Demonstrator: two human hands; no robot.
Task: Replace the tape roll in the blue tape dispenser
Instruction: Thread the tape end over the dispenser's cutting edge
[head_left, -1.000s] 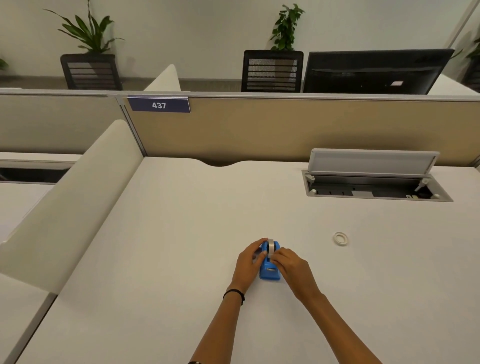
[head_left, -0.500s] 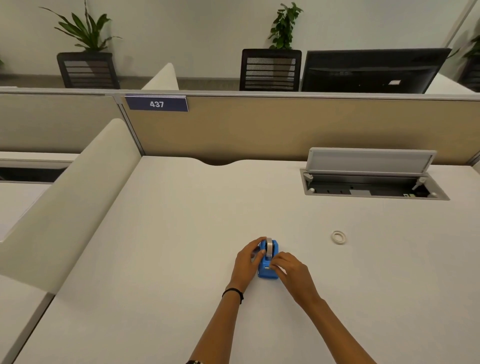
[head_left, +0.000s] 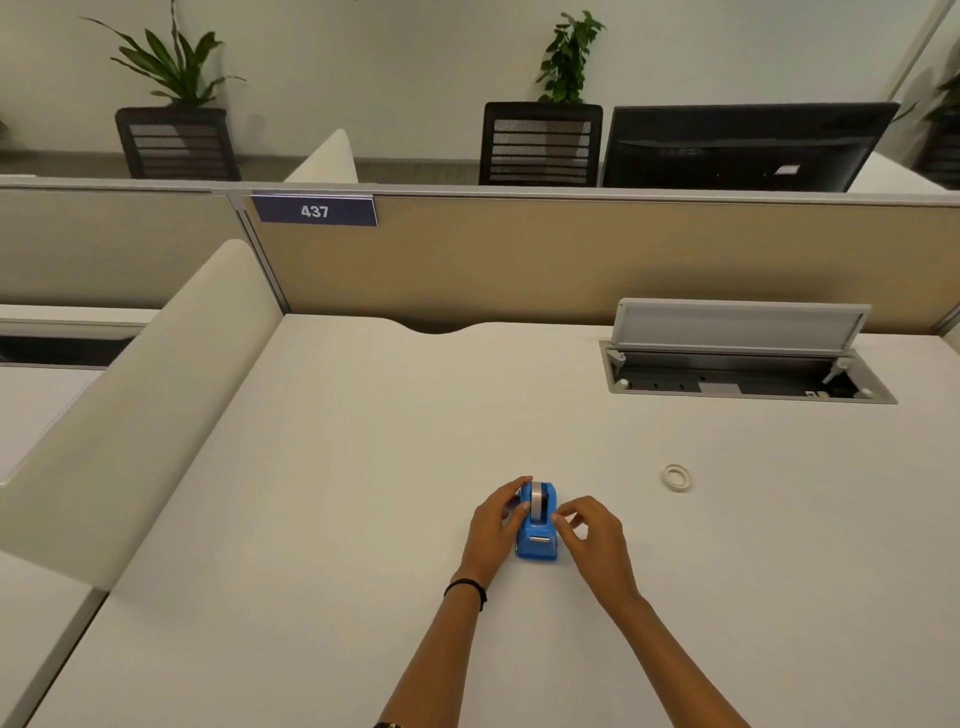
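The blue tape dispenser (head_left: 537, 543) stands on the white desk (head_left: 363, 493), its cutter end facing me. A grey-white tape roll (head_left: 538, 500) sits upright in its cradle. My left hand (head_left: 496, 525) wraps the dispenser's left side, thumb up by the roll. My right hand (head_left: 589, 530) is just right of it, fingertips pinched together close to the dispenser's right side; whether they touch it or hold a tape end is unclear. A thin empty white tape ring (head_left: 676, 477) lies flat on the desk to the right.
An open cable tray with a raised grey lid (head_left: 737, 358) is set into the desk at the back right. A beige partition (head_left: 571, 260) closes the far edge. A low white divider (head_left: 156, 405) runs along the left side.
My right hand has come off the front of the dispenser and shifted right, so the cutter end now shows. My left hand stays on the dispenser.
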